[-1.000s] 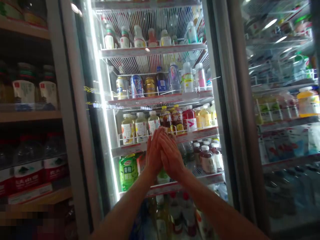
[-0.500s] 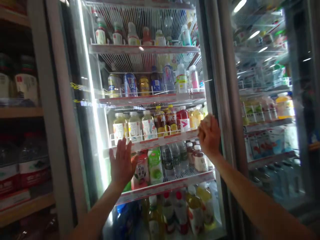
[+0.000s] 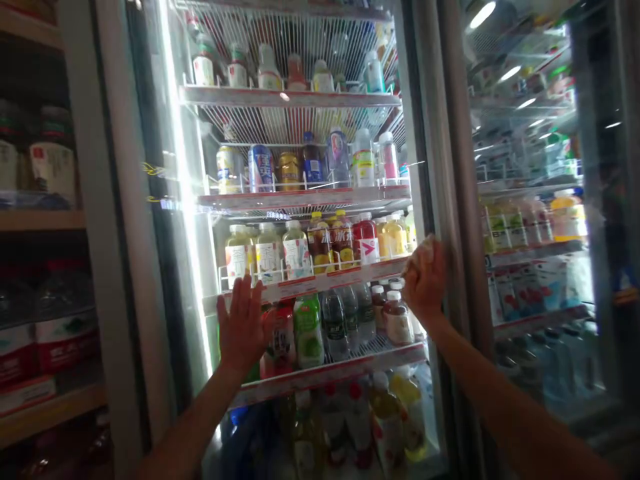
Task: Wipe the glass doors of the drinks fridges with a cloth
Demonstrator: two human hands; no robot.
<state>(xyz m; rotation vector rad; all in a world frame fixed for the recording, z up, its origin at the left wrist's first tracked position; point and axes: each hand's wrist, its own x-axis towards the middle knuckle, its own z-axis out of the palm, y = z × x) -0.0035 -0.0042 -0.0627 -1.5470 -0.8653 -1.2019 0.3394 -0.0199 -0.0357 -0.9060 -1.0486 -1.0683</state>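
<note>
A glass cooler door, its dark metal frame (image 3: 419,120) at the right, stands in front of shelves of drinks. My left hand (image 3: 243,327) is spread flat at the lower left of the glass, fingers pointing up. It appears to rest against the pane. At the right side of the glass, close to the frame, my right hand (image 3: 425,290) is closed around a crumpled pale cloth (image 3: 425,248). The cloth is bunched up at the fingers, and part of it is hidden by them. Behind the glass are bottled teas (image 3: 297,250) and a green carton (image 3: 309,330).
Cans (image 3: 261,168) and bottles fill several wire shelves inside the cooler. A bright vertical light strip (image 3: 183,180) runs down its left side. To the right is another glass-fronted cooler with orange drinks (image 3: 567,215). A wooden shelf (image 3: 45,220) with bottles stands at the left.
My right hand with the cloth has shifted slightly right and down, nearer the door frame. My left hand has stayed in nearly the same place, still spread.
</note>
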